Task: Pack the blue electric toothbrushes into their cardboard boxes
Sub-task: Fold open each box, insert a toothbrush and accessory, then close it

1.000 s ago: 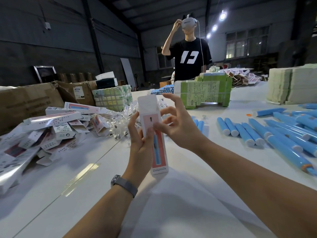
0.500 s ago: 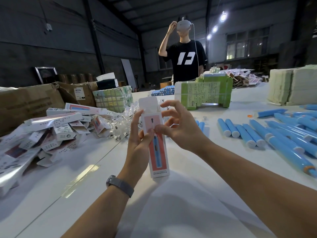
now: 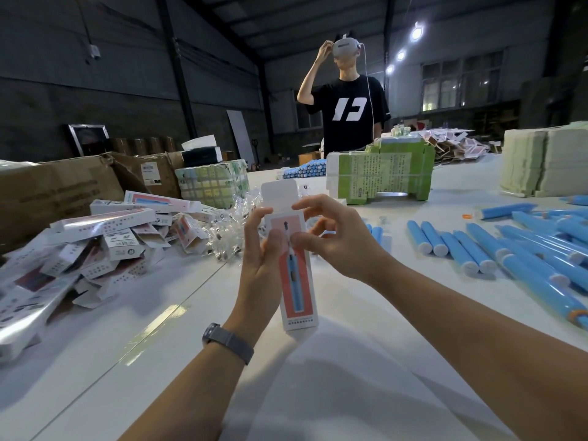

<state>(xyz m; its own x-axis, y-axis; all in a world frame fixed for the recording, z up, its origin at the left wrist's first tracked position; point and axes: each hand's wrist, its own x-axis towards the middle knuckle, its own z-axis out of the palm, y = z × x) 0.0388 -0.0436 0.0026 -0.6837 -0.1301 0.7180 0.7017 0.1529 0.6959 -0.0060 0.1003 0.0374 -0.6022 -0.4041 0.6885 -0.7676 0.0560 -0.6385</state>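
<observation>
Upright box (image 3: 297, 281), top flap open, pinched betw. left hand (image 3: 258, 268) & right hand (image 3: 339, 240) fingertips, above table (image 3: 350, 393).

One box in hand, two hands, toothbrushes and boxes past easy counting

Two hands, left hand (image 3: 259, 268) and right hand (image 3: 337, 240), hold one upright cardboard box (image 3: 297, 281). At three o'clock lie blue toothbrushes (image 3: 521, 253), at least a dozen, overlapping too much for an exact count. At nine o'clock a heap of boxes (image 3: 105, 237) defies counting. One person in a black shirt (image 3: 348, 113) stands at twelve o'clock.
</observation>
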